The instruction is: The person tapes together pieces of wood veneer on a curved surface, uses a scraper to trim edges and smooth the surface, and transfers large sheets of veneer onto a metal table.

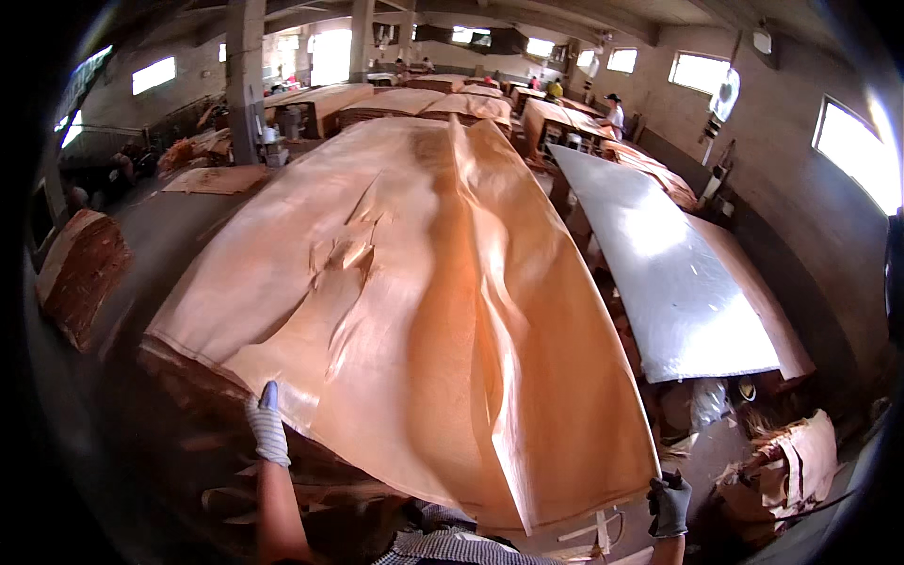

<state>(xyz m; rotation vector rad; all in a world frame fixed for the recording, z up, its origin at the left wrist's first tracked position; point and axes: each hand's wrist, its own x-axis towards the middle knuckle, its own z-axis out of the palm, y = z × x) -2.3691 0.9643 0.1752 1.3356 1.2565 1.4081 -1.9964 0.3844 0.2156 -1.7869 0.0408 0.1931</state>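
Observation:
A large, thin sheet of orange-tan wood veneer (556, 377) spreads before me over a stack. A raised fold runs along its length, and the near edge bows up in waves. Left of the fold, the surface below is torn and wrinkled around a ragged split (344, 259). My left hand (268, 428), in a pale striped glove with a bluish thumb, is at the near left edge; its thumb lies on top and the other fingers are hidden beneath. At the near right corner my right hand (670, 506), in a dark grey glove, closes on the veneer sheet.
A shiny metal-topped table (669, 264) stands to the right, with veneer scraps (786, 466) piled below it. A bundle of veneer (83, 273) stands at far left near a pillar (245, 85). More veneer stacks (386, 104) and a person (614, 115) are farther back.

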